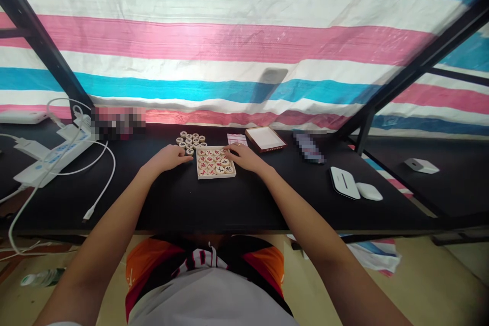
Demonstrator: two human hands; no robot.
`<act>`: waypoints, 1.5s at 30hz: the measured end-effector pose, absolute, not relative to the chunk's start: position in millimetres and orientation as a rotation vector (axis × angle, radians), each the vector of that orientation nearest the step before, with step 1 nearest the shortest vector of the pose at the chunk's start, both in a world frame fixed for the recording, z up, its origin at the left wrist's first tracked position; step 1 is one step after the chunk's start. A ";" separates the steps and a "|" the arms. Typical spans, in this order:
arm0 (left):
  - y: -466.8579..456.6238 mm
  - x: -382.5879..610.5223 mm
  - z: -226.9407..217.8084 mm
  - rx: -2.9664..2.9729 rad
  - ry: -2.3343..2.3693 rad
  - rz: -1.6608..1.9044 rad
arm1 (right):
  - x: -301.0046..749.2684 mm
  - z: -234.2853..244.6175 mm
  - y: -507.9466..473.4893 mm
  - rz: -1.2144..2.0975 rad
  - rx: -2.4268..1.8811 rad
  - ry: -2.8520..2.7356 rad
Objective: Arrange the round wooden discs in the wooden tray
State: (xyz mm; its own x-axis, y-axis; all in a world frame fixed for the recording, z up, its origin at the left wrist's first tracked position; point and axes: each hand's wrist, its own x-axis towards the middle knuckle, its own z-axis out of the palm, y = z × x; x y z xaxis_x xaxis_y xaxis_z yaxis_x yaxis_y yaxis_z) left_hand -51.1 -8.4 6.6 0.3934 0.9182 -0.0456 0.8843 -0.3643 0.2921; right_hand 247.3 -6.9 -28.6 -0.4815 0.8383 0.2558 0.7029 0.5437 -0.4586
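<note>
A small wooden box [216,175] on the black table [229,204] holds round wooden chess discs with red and dark characters. Several loose discs [190,139] lie in a cluster just behind and left of the box. My left hand [168,158] rests left of the box, fingers curled, fingertips at a loose disc [190,152] beside the box's corner. My right hand [244,157] lies at the box's far right corner, fingers pressed on a disc at that edge.
The box's lid [265,138] lies open-side up behind my right hand, next to a small pink card [237,139]. A white power strip [53,155] with cables lies at the left. Two white devices [353,186] sit at the right. A striped tarp hangs behind.
</note>
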 end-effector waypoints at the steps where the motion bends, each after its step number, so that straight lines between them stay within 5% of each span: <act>1: -9.1 -50.3 6.3 2.391 1.541 0.185 | 247.3 -28.6 -7.0 0.402 -1.247 -2.334; 31: -13.5 -41.1 5.7 2.571 1.362 0.442 | 247.0 -27.4 -7.8 0.402 -1.255 -2.328; 45: -49.0 2.3 1.8 2.829 0.799 0.504 | 246.4 -27.7 -8.3 0.404 -1.252 -2.324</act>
